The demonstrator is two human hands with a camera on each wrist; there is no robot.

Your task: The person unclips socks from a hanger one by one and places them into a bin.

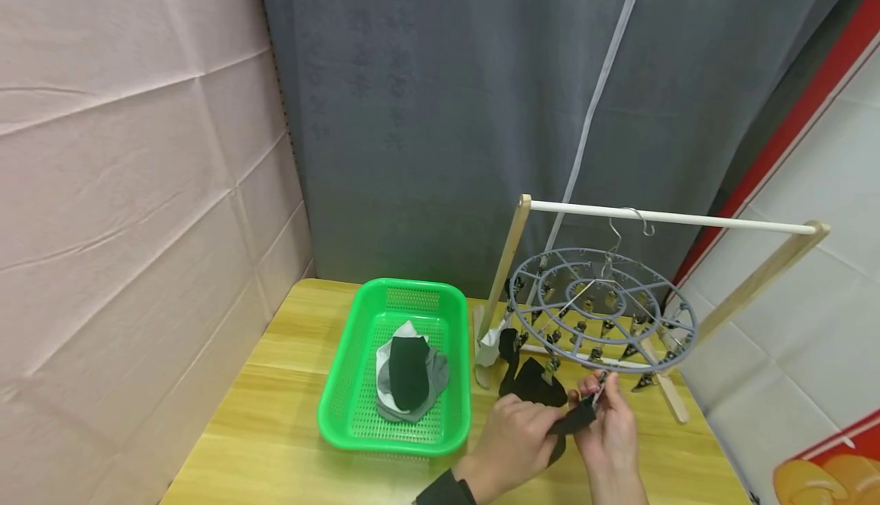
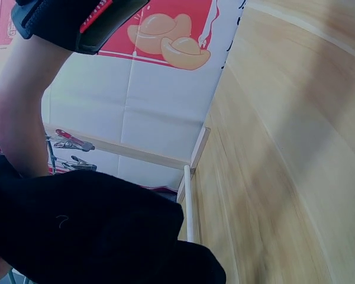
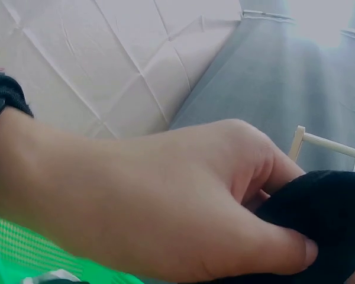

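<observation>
Both hands meet at the near rim of the round clip hanger (image 1: 605, 308): the left hand (image 1: 512, 436) grips a black sock (image 1: 574, 419), while the right hand (image 1: 614, 428) pinches a clip (image 1: 600, 389). Pegging the sock seems underway; next its edge must enter the clip. A green basket (image 1: 344, 406) sits well left; the worktop (image 1: 275, 428) ends close right.

Left wrist: the sock (image 2: 89, 231) fills the foreground.

Right wrist: the thumb (image 3: 266, 248) presses the sock (image 3: 325, 213).
</observation>
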